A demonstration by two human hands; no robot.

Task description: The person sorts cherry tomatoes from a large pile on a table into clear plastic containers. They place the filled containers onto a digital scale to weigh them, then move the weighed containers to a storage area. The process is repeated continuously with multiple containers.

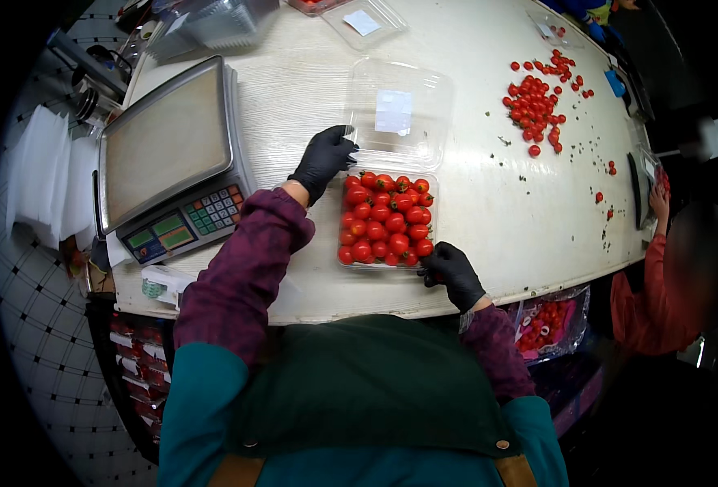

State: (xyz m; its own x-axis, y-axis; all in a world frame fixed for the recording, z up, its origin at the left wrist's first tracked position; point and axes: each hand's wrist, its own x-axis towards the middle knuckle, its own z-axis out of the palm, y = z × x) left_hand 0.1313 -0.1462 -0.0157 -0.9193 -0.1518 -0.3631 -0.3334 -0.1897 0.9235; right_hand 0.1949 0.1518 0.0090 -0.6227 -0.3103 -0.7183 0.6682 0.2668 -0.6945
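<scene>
In front of me lies a clear plastic clamshell container (342, 234) with its lid folded back, filled with red cherry tomatoes (386, 222). Some tomatoes keep green stems. The raised clear lid (429, 146) carries a white label with writing (393, 112). My left hand (327, 157), in a black glove, grips the lid's left edge near the hinge. My right hand (453, 273), also black-gloved, has its fingers curled at the tray's near right corner. A bit of red shows under those fingers; what it is stays partly hidden.
A digital scale (164, 146) stands at left, near stacked clear containers (219, 24). Loose tomatoes (532, 106) and stem scraps lie at right. A co-worker's hand (659, 199) is at the right edge. A tomato bag (544, 325) sits below the table edge (553, 290).
</scene>
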